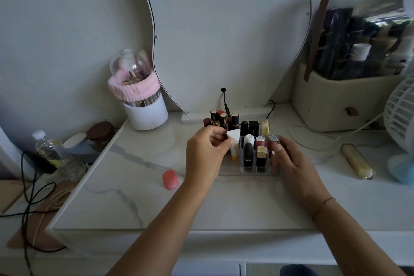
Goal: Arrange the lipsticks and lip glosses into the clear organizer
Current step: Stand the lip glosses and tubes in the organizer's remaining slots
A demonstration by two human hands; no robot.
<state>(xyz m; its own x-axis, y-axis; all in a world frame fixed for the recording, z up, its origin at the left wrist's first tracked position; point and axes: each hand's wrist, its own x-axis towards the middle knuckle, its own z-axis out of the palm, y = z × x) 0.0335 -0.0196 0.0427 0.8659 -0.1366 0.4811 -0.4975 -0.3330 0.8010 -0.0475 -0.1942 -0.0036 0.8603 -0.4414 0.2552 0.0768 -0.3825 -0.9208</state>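
The clear organizer (233, 172) sits mid-table and holds several upright lipsticks and glosses (248, 152). My left hand (206, 152) pinches a white squeeze tube with a yellow cap (233, 143), cap down, over the organizer's left compartments. My right hand (289, 159) rests against the organizer's right side, fingers on a pink lipstick (272, 141) in the right column. Several more lipsticks (220, 119) stand at the organizer's back left; whether they are in its compartments is unclear. A round pink lip balm jar (170, 179) lies on the table to the left.
A white brush cup with a pink headband (143, 105) stands back left, a mirror (224, 36) behind. A beige cosmetics case (340, 101) and white fan (401, 119) are at right. A gold comb-like bar (357, 161) lies right. Cables trail off the left edge.
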